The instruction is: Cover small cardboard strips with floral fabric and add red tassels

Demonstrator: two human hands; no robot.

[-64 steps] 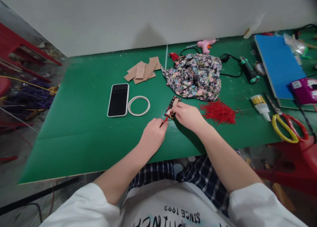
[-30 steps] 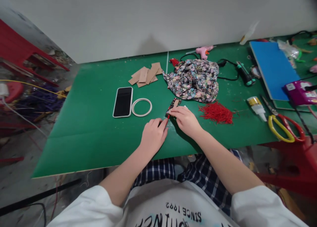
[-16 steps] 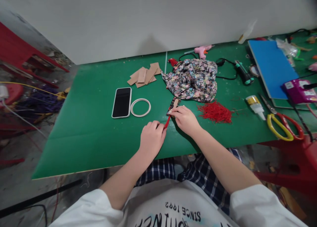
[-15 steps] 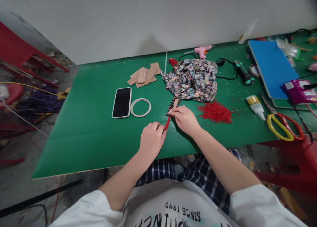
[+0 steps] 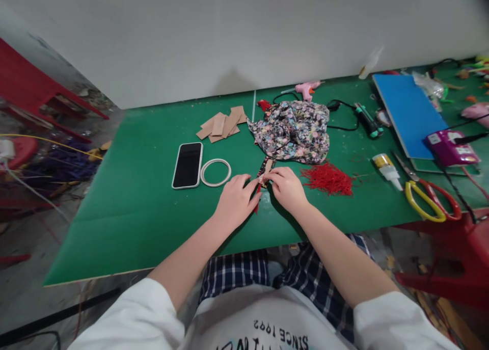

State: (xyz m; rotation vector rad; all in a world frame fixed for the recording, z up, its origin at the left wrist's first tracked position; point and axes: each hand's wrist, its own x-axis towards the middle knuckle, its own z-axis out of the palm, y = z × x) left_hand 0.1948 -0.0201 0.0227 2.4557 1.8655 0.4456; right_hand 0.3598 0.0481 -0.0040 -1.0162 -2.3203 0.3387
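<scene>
A small cardboard strip (image 5: 268,166) lies on dark floral fabric at the near edge of the table, with red threads (image 5: 257,205) hanging from its lower end. My left hand (image 5: 236,196) is closed around these threads, its index fingertip meeting the strip's end. From the other side, my right hand (image 5: 287,188) pinches the strip and fabric at that same end. The fingertips of both hands nearly touch and hide the join. Just beyond lies the crumpled floral cloth (image 5: 294,131). A pile of red threads (image 5: 328,179) is right of my right hand.
Left of my hands are a white ring (image 5: 216,172) and a phone (image 5: 187,165), with cardboard pieces (image 5: 223,124) behind. Rightward lie a glue bottle (image 5: 387,170), scissors (image 5: 424,192), a blue board (image 5: 408,115) and a purple device (image 5: 453,149). A pink glue gun (image 5: 306,90) is at the back.
My left hand has moved up and right, its fingers now reaching the strip's end beside my right fingertips. The right hand keeps its pinch. The whole view has shifted slightly.
</scene>
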